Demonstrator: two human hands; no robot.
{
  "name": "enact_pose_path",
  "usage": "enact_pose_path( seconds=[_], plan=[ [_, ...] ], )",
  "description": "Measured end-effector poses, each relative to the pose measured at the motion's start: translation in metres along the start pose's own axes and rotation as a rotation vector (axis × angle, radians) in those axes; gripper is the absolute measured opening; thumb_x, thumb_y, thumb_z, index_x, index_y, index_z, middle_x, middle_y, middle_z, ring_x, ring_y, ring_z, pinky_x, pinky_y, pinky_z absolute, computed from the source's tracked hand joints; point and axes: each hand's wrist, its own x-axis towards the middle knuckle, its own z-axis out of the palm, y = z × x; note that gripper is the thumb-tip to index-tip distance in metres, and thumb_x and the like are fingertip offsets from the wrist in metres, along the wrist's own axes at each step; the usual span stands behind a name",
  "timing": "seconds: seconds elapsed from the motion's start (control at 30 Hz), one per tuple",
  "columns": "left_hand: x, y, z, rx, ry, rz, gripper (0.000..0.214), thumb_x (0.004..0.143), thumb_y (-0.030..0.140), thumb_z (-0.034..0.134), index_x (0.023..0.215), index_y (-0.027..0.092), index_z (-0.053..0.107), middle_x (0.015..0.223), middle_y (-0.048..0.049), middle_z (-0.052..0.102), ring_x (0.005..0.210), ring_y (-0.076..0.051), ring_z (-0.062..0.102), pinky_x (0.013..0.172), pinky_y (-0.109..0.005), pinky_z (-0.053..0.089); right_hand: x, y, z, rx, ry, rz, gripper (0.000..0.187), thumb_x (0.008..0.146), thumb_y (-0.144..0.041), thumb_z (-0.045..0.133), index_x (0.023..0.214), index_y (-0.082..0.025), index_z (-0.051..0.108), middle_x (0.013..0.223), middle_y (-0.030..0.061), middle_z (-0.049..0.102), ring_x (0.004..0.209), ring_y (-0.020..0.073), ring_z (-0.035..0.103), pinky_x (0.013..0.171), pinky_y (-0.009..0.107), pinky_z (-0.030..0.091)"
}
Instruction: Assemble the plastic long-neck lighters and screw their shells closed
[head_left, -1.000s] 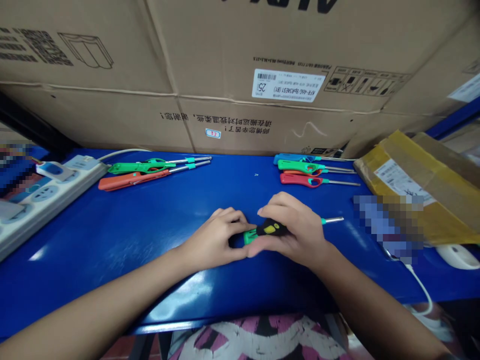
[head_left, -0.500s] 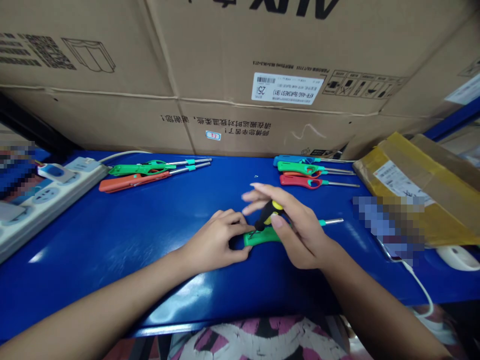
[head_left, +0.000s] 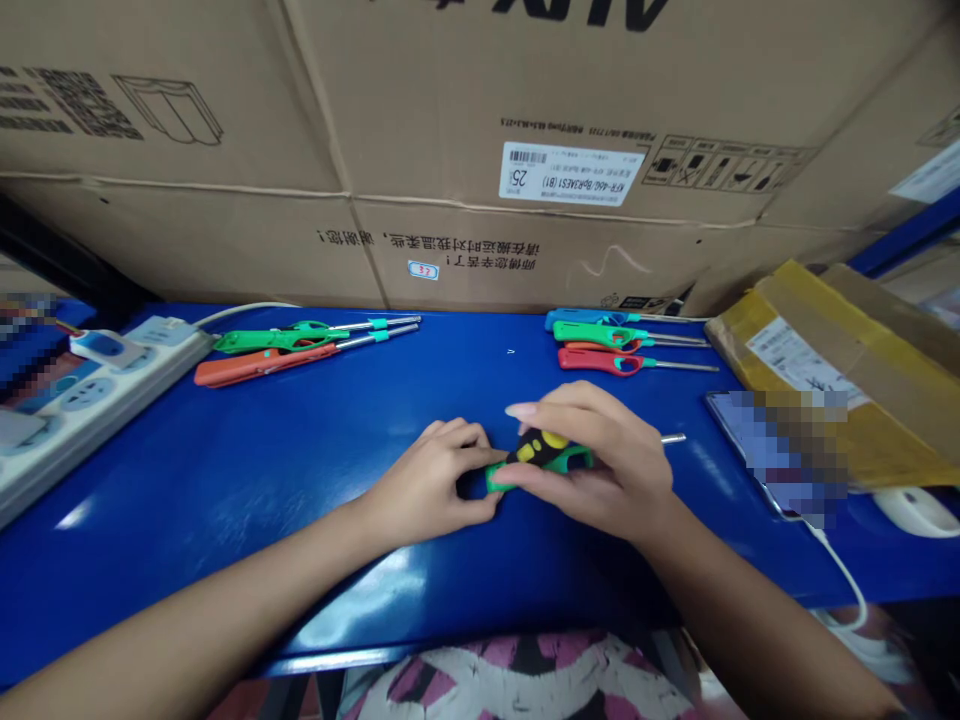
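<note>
My left hand (head_left: 431, 475) pinches the handle end of a green long-nosed lighter (head_left: 498, 480) lying on the blue table. In my right hand (head_left: 619, 465) is a short black and yellow screwdriver (head_left: 534, 445), gripped between thumb and fingers. The screwdriver leans over the lighter's handle, with its lower end near my left fingertips. Its tip is too hidden to make out. Most of the lighter's middle lies beneath my right hand, and its metal nozzle shows past the knuckles.
Green and orange lighters (head_left: 274, 362) lie at the back left beside a white power strip (head_left: 90, 395). More lighters (head_left: 600, 360) lie at the back right. A phone (head_left: 780, 450), a yellow-taped parcel (head_left: 832, 400) and a large cardboard box (head_left: 442, 150) border the table.
My right hand has come lower, and its fingers, partly spread before, are now closer around the screwdriver handle. The screwdriver has tilted over to the right. My left hand stays in place.
</note>
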Motion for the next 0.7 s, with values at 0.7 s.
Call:
enact_pose_path(
  seconds=[0.7],
  plan=[
    [-0.0003,-0.0007,0.0022,-0.013,0.005,-0.017,0.011,0.084,0.027,0.069,0.093,0.021,0.07,0.095,-0.0028,0.065,0.092,-0.022,0.06,0.083,-0.038,0.041,-0.0017,0.0009,-0.0003,0.071,-0.039,0.045,0.035,0.087,-0.022,0.076,0.12,-0.022,0.063,0.088,0.0018,0.065,0.076,0.0138,0.06,0.068,0.027,0.055]
  ],
)
